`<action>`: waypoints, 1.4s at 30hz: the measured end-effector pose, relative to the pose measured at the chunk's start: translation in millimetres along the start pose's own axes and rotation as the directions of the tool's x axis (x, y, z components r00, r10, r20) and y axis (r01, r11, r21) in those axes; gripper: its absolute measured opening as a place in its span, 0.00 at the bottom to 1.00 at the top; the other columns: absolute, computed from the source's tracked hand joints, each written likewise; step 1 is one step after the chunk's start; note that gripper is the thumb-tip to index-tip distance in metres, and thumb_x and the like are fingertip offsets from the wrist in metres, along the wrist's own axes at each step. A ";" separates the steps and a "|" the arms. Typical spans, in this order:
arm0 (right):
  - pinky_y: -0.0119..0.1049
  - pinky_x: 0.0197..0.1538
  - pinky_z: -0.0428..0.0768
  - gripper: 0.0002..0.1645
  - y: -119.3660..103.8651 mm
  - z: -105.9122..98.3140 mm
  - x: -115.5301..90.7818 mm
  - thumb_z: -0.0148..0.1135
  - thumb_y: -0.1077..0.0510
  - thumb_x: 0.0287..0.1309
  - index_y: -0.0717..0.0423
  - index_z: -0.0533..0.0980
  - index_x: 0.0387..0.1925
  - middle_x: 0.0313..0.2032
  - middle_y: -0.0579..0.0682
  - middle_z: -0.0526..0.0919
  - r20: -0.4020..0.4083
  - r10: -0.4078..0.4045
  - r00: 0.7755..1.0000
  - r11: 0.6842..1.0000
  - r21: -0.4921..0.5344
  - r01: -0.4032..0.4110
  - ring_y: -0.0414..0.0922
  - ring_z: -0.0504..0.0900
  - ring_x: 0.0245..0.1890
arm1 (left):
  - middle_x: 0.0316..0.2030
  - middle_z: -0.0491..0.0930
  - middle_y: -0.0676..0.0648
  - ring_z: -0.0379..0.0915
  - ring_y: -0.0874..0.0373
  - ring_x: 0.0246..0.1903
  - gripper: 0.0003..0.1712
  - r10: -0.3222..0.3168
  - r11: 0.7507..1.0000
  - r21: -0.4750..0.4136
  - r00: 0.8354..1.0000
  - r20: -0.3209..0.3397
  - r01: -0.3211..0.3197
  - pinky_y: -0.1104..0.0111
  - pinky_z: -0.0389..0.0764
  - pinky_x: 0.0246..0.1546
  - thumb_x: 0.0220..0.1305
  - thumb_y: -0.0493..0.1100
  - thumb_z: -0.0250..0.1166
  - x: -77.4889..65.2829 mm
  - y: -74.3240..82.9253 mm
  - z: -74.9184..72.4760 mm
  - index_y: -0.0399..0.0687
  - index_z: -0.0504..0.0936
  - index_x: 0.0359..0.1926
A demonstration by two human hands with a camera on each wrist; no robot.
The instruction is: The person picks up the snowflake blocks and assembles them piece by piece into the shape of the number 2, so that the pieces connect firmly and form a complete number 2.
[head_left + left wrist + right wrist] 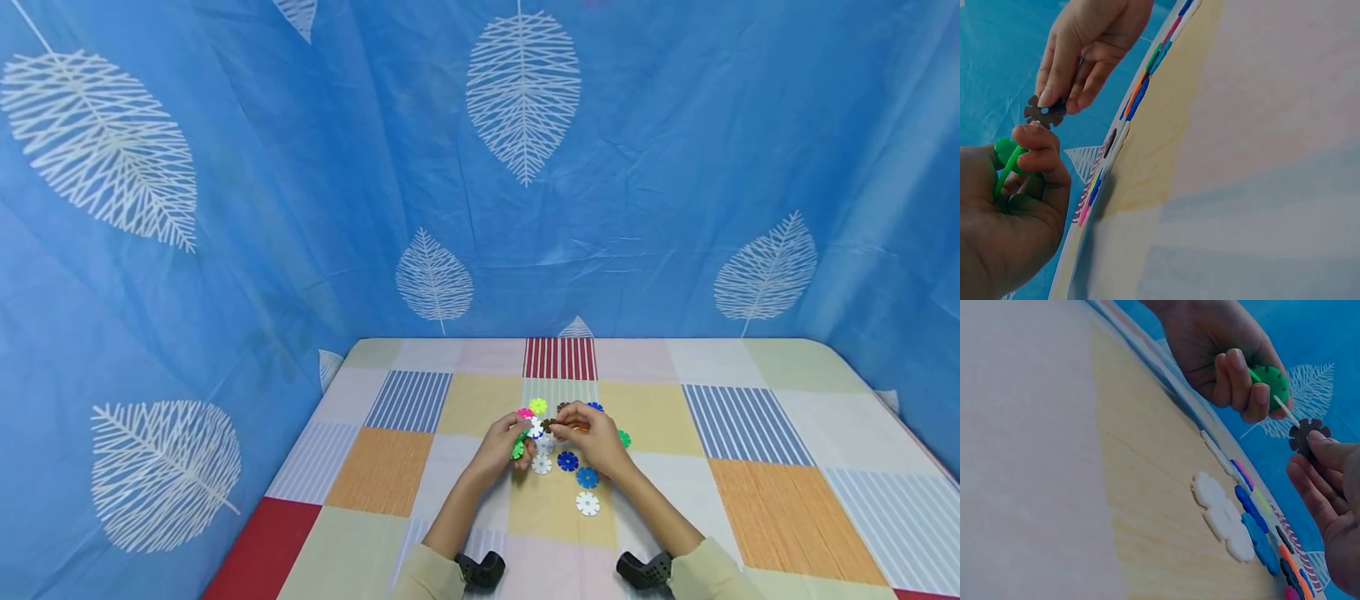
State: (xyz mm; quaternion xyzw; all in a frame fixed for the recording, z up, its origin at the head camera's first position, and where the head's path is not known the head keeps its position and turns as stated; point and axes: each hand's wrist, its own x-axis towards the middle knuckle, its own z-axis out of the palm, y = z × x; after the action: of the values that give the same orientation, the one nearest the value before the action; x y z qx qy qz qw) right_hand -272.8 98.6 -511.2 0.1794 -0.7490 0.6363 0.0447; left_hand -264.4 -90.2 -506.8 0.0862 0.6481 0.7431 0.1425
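Observation:
My left hand (pixel 495 448) holds joined notched plastic discs, with a green disc (pixel 1277 384) among its curled fingers. A white disc (pixel 1282 409), seen edge-on in the right wrist view, sticks out from that green one. Between thumb and fingers, my right hand (pixel 597 439) pinches a dark brown disc (pixel 1300 439). The brown disc meets the white disc's outer edge, both raised above the table. Part of the green pieces is hidden by the left fingers.
Several loose discs lie flat below and around the hands, among them a white one (pixel 588 503), a light blue one (pixel 588 477), a dark blue one (pixel 567 461) and a yellow one (pixel 538 406). A patchwork cloth (pixel 660 517) covers the table; blue leaf-print curtains (pixel 637 167) hang around it.

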 end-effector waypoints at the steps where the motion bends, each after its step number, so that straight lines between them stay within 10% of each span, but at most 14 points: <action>1: 0.39 0.35 0.82 0.08 -1.1 0.9 -0.7 0.65 0.64 0.51 0.63 0.75 0.32 0.30 0.56 0.83 0.001 -0.006 1.000 1.000 0.005 0.006 0.45 0.82 0.28 | 0.16 0.71 0.48 0.63 0.65 0.09 0.08 0.003 1.000 0.003 1.000 0.001 -0.003 0.77 0.65 0.11 0.68 0.40 0.49 -0.2 0.0 0.3 0.39 0.68 0.35; 18: 0.33 0.31 0.82 0.03 -34.9 8.3 -13.0 0.64 0.75 0.47 0.69 0.79 0.27 0.28 0.61 0.83 -0.001 -0.269 0.963 0.957 -0.113 0.267 0.53 0.83 0.28 | 0.17 0.70 0.49 0.62 0.67 0.10 0.11 -0.019 0.999 -0.028 0.996 0.089 0.022 0.79 0.65 0.12 0.71 0.35 0.43 -9.9 17.2 7.5 0.42 0.64 0.29; 25: 0.32 0.37 0.80 0.13 -5.4 -4.0 6.9 0.65 0.57 0.54 0.57 0.81 0.42 0.35 0.46 0.83 0.061 -0.175 0.983 0.943 -0.275 0.185 0.41 0.81 0.33 | 0.21 0.75 0.46 0.68 0.64 0.15 0.10 -0.001 0.993 -0.115 1.000 -0.017 -0.001 0.77 0.71 0.17 0.68 0.34 0.46 -10.7 15.8 4.4 0.29 0.64 0.45; 29: 0.30 0.31 0.78 0.12 -1.8 -5.4 13.9 0.64 0.59 0.54 0.59 0.81 0.41 0.30 0.46 0.82 0.069 -0.154 0.986 0.893 -0.418 0.169 0.39 0.78 0.27 | 0.23 0.75 0.45 0.69 0.64 0.17 0.19 -0.003 0.994 -0.112 0.996 -0.091 -0.007 0.77 0.72 0.18 0.66 0.32 0.44 -14.1 20.7 0.2 0.24 0.61 0.56; 38: 0.33 0.29 0.73 0.15 4.1 25.9 21.0 0.71 0.50 0.45 0.54 0.84 0.35 0.24 0.42 0.75 0.098 -0.037 0.994 0.757 -0.647 0.092 0.39 0.71 0.26 | 0.20 0.72 0.47 0.66 0.65 0.14 0.15 -0.028 0.998 -0.052 0.983 -0.180 0.019 0.78 0.70 0.16 0.67 0.34 0.46 -14.0 21.5 -6.1 0.22 0.65 0.47; 42: 0.35 0.31 0.75 0.11 4.1 30.3 19.8 0.74 0.55 0.41 0.54 0.81 0.28 0.24 0.44 0.75 0.013 -0.008 1.000 0.797 -0.604 0.014 0.40 0.73 0.27 | 0.19 0.72 0.47 0.66 0.65 0.14 0.14 -0.033 0.998 -0.049 0.984 -0.175 0.025 0.78 0.70 0.16 0.67 0.34 0.47 -8.6 12.2 -8.5 0.22 0.66 0.46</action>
State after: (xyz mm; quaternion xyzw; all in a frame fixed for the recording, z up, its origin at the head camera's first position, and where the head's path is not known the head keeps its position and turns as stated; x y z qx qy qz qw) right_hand -287.7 65.5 -514.8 0.1635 -0.9118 0.3632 0.0996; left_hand -260.2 -102.4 -495.5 0.0074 0.6418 0.7606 0.0975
